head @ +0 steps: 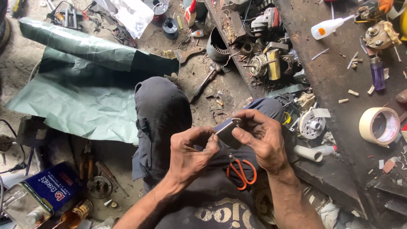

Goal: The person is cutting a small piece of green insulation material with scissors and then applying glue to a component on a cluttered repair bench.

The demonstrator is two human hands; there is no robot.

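1. Both hands meet over the lap, nearest the camera, pinching one small flat grey piece [227, 131] between them.
2. Far left on the floor lies a blue tin [51, 193], with a small amber bottle [75, 215] just beside it.
3. Pliers [86, 163] and a round metal part [100, 187] lie near the tin, on the dirt floor [212, 91].
4. Above them a green sheet [80, 89] is spread out, its upper edge folded over.
5. A raised knee in dark trousers [163, 110] stands between the sheet and the hands.
6. The left hand [190, 150] grips the piece's lower left edge with thumb and fingers closed on it.
7. Orange-handled scissors [241, 171] rest on the lap, just under the hands.
8. The right hand [263, 138] clamps the piece from above and the right, thumb laid across its face.
9. A hammer [206, 80] lies on the floor beyond the knee.
10. Small motors and metal parts [265, 63] crowd the table's near edge.
11. On the dark table [339, 80] sit a white squeeze bottle [328, 27], a purple lighter [377, 73] and, further right, a roll of tape [378, 126].
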